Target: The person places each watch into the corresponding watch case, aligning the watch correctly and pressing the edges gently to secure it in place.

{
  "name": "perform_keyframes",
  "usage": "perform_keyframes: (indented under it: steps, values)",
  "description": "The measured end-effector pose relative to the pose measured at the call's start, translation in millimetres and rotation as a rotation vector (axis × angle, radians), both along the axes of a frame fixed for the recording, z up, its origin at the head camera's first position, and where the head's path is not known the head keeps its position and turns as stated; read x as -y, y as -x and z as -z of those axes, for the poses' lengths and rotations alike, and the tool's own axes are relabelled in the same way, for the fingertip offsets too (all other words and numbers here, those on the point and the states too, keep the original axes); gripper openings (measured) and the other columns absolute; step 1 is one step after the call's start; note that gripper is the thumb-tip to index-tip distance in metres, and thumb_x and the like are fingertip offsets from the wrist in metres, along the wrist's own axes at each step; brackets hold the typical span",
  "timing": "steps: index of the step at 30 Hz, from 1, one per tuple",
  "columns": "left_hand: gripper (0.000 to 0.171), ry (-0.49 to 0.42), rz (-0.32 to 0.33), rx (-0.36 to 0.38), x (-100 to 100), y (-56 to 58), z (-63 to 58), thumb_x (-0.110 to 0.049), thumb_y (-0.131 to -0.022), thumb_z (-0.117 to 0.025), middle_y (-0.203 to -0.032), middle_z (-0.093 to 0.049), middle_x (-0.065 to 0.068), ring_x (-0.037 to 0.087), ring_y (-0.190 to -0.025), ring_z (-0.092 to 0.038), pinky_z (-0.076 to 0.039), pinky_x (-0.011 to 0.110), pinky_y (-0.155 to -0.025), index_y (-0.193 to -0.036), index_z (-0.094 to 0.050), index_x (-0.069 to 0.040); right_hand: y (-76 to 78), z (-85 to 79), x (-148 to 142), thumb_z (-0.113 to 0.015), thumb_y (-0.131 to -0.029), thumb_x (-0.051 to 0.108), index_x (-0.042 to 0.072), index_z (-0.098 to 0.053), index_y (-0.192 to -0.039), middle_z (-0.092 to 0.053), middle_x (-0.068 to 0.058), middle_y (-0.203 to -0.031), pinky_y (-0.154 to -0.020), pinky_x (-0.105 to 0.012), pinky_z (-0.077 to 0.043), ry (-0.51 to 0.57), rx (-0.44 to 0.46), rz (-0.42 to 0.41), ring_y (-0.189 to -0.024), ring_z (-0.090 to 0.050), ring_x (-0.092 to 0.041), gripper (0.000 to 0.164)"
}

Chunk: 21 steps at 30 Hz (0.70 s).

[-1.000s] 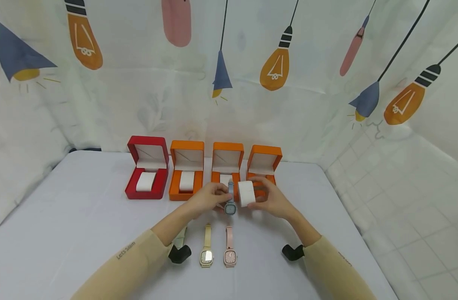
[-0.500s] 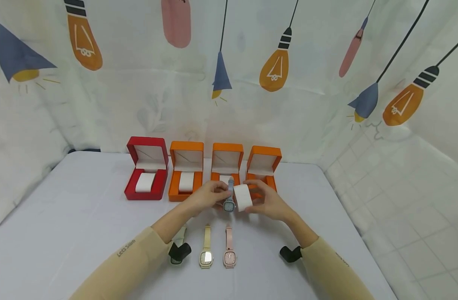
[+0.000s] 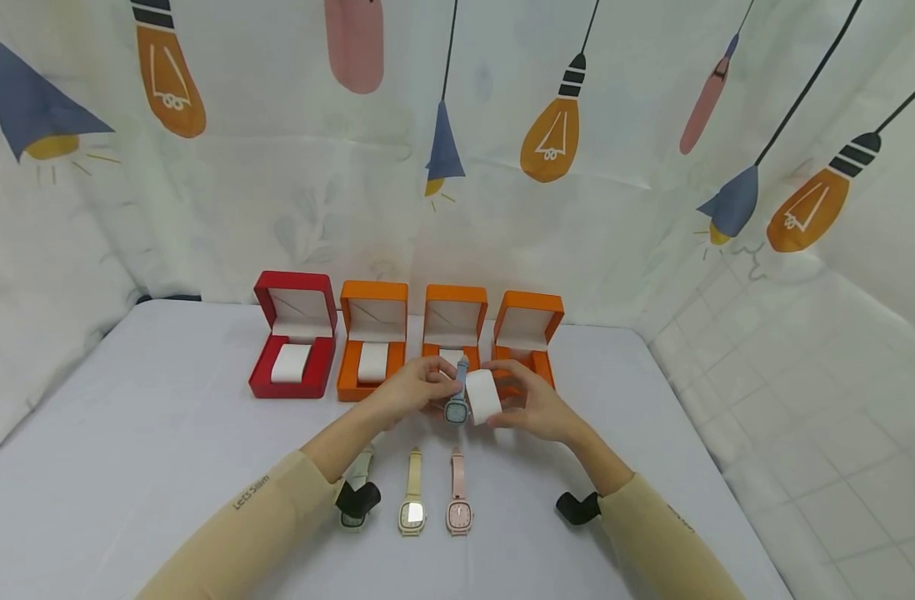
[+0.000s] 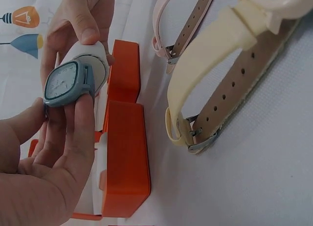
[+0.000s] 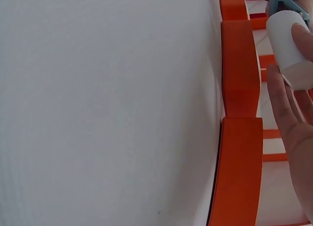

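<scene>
My left hand [image 3: 420,387] pinches a light blue wristwatch [image 3: 457,407] between thumb and fingers, its square dial facing up toward me. Beside it, my right hand [image 3: 531,403] grips a white watch cushion [image 3: 483,396] by its ends. In the left wrist view the blue watch [image 4: 63,84] meets the end of the white cushion [image 4: 98,55], the strap partly hidden behind the fingers. From the right wrist the cushion [image 5: 288,47] shows between thumb and fingers, with the blue watch at its far end. Both hands are above the fronts of the two right-hand orange boxes.
Lids up, a red watch box [image 3: 292,367] and three orange boxes, among them one at the far right [image 3: 528,321], line the table's back. Nearer me lie a yellow watch [image 3: 412,508], a pink watch [image 3: 459,508] and a pale green watch [image 3: 360,471], partly behind a black wrist camera [image 3: 358,500].
The right hand has brought the white cushion left and slightly toward me, tilting it, close against the blue watch. The left hand has shifted only a little.
</scene>
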<state>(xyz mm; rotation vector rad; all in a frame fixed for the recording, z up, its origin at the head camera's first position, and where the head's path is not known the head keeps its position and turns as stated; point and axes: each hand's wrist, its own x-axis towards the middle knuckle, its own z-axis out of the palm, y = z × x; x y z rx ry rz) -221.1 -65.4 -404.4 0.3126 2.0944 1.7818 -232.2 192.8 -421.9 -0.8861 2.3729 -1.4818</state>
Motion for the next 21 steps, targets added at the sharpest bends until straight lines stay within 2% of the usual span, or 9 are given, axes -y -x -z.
perform_keyframes:
  steps: [6, 10, 21]
  values:
    - [0.019, 0.01, 0.012, -0.01, -1.5, -0.8, 1.0, -0.013, -0.101, -0.068, -0.091, -0.072, 0.011, 0.023, -0.078, -0.068, -0.06, 0.047, -0.083, -0.11, -0.06, 0.002, 1.5, 2.9, 2.7, -0.085, -0.082, 0.0, 0.001, -0.041, -0.151, -0.05, -0.017, -0.144, -0.094, -0.046, -0.057, -0.006, -0.002, 0.012, -0.122, -0.058, -0.036, 0.082]
    - [0.018, 0.021, -0.005, -0.024, -3.5, -1.3, 2.6, -0.014, -0.1, -0.069, -0.093, -0.072, 0.01, 0.023, -0.08, -0.067, -0.061, 0.045, -0.083, -0.108, -0.062, 0.001, 3.7, 8.7, 1.4, -0.087, -0.082, 0.005, 0.005, -0.044, -0.151, -0.051, -0.012, -0.143, -0.091, -0.041, -0.058, -0.001, -0.017, 0.019, -0.119, -0.06, -0.032, 0.081]
    - [0.017, 0.082, -0.066, -0.104, -4.6, -9.2, 1.8, -0.013, -0.1, -0.07, -0.098, -0.069, 0.01, 0.022, -0.083, -0.065, -0.061, 0.041, -0.079, -0.109, -0.067, 0.001, 2.3, 11.5, 4.7, -0.09, -0.08, 0.01, 0.003, -0.045, -0.149, -0.054, -0.008, -0.139, -0.086, -0.033, -0.059, -0.001, -0.052, 0.047, -0.115, -0.062, -0.031, 0.082]
